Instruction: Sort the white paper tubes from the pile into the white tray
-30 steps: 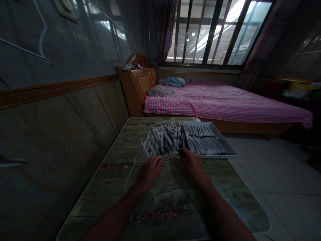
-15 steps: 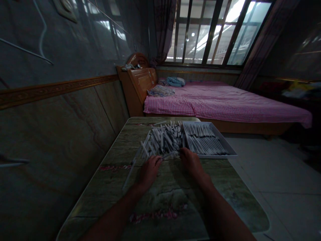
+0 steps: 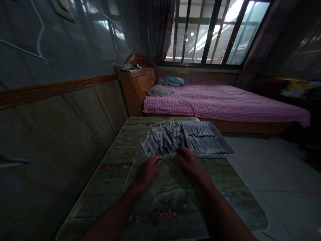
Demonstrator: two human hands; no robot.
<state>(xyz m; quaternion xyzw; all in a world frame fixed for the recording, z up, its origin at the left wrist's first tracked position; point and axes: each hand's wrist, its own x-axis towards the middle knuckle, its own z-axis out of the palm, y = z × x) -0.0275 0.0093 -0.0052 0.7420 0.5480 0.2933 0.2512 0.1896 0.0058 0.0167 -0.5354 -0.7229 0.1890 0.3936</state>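
Between my two hands, a slim white pen (image 3: pixel 168 156) with a darker end lies nearly level, just in front of the pile. The fingers of my left hand (image 3: pixel 149 167) pinch its left end. My right hand (image 3: pixel 188 160) is closed around its right end, and the fingers partly hide that tip. Right behind is a loose pile of white and grey pens (image 3: pixel 163 138), heaped in many directions. A shallow white tray (image 3: pixel 232 154) touches the pile's right side and holds pens laid in two rows.
The hands are over a wood-patterned table (image 3: pixel 160 197) with rounded corners. A long clear strip (image 3: pixel 128 175) lies left of my left hand. Beyond the table stands a bed (image 3: pixel 213 100) with a pink checked sheet; a tiled wall (image 3: pixel 100 117) runs along the left.
My right hand has shifted slightly left, closer to my left hand, at the pen's right end. My left hand has hardly moved. Pile and tray look the same.
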